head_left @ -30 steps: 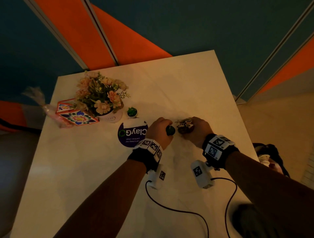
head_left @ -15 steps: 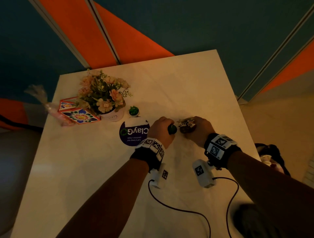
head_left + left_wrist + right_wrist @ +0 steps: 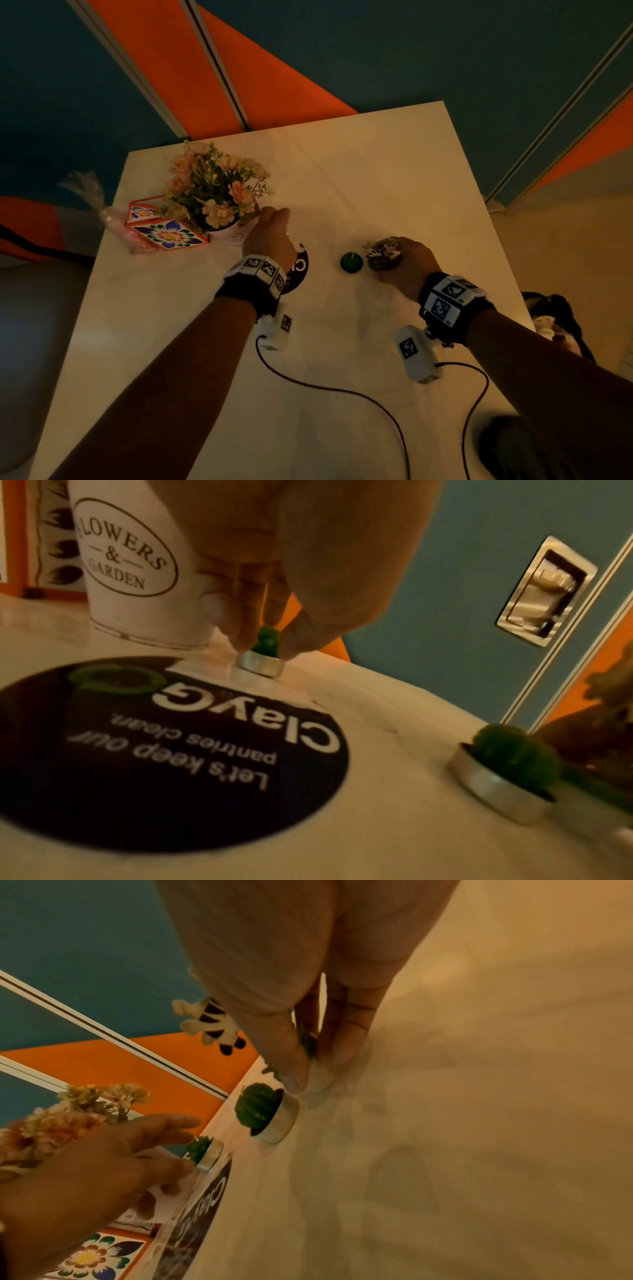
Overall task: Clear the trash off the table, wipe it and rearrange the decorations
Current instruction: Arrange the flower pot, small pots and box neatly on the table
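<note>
My left hand reaches beside the white flower pot. In the left wrist view its fingertips and thumb pinch a small green cactus candle in a metal cup on the table. A rounder cactus candle stands alone at mid-table, also seen in the right wrist view. Just right of it, my right hand grips a small decoration with a striped zebra figure, its base on the table.
The pot of pink flowers and an orange floral-tile box stand at the table's left. A round dark ClayGo sticker lies under my left wrist. A plastic-wrapped item sits at the left edge. A dark bag lies right of the table.
My left hand let go of the round cactus candle and moved left to the small cactus by the flower pot. The right hand stayed on the zebra decoration.
</note>
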Demonstrator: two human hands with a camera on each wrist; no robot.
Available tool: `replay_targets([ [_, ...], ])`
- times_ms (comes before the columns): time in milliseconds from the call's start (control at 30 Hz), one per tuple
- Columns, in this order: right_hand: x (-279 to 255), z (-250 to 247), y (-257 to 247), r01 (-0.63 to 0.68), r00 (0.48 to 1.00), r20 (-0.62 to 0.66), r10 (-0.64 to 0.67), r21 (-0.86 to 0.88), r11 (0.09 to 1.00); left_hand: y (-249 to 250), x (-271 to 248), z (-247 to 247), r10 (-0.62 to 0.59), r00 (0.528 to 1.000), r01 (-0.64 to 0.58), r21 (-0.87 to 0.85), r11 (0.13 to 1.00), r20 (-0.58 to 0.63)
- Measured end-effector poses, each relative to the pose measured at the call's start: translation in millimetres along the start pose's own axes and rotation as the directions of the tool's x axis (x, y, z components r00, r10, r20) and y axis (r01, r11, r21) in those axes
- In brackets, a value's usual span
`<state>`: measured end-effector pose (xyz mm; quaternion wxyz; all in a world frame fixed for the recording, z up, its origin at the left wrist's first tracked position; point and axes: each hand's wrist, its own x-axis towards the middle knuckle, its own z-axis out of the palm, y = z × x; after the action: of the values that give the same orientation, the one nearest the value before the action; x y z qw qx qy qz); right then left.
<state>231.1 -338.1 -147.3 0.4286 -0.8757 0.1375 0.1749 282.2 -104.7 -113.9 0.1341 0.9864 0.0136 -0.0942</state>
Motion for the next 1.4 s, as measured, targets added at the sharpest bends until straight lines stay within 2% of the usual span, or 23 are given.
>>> replay_targets([
  [100, 0.2, 0.9, -0.3, 0.003, 1.000, -0.001, -0.003, -0.012, 1.000, -3.8, 10.3, -2.3, -0.036, 0.994, 0.026, 0.099, 0.995, 0.100],
  [267, -1.1, -2.2, 0.5, 0.001, 1.000, -0.011, -0.001, -0.022, 1.000, -4.8, 19.1, 2.8, -0.033, 0.993, 0.015, 0.155, 0.988, 0.114],
  [500, 0.4, -3.1, 2.8, 0.001, 1.000, -0.008, -0.002, -0.035, 0.999, -2.7, 6.0, 13.6, 0.010, 0.997, -0.006, -0.040, 0.999, 0.080],
  [733, 1.2, -3.5, 2.6, 0.009, 1.000, 0.003, -0.009, -0.070, 0.997, 21.4, -39.5, 39.3, 0.228, 0.971, -0.217, -0.124, 0.968, 0.076],
  [1233, 0.5, -7.6, 4.5, 0.016, 1.000, 0.007, -0.015, -0.074, 0.997, 25.7, -39.8, 42.6, 0.219, 0.971, -0.207, -0.128, 0.970, 0.093],
  [1300, 0.8, -8.1, 4.7, 0.007, 1.000, 0.009, -0.006, -0.064, 0.998, 26.4, -41.3, 40.1, 0.209, 0.972, -0.200, -0.089, 0.976, 0.108],
  [1400, 1.1, -8.9, 4.8, 0.014, 1.000, 0.004, -0.014, -0.052, 0.999, 31.7, -46.7, 33.9, 0.265, 0.963, -0.269, 0.084, 0.960, 0.055],
])
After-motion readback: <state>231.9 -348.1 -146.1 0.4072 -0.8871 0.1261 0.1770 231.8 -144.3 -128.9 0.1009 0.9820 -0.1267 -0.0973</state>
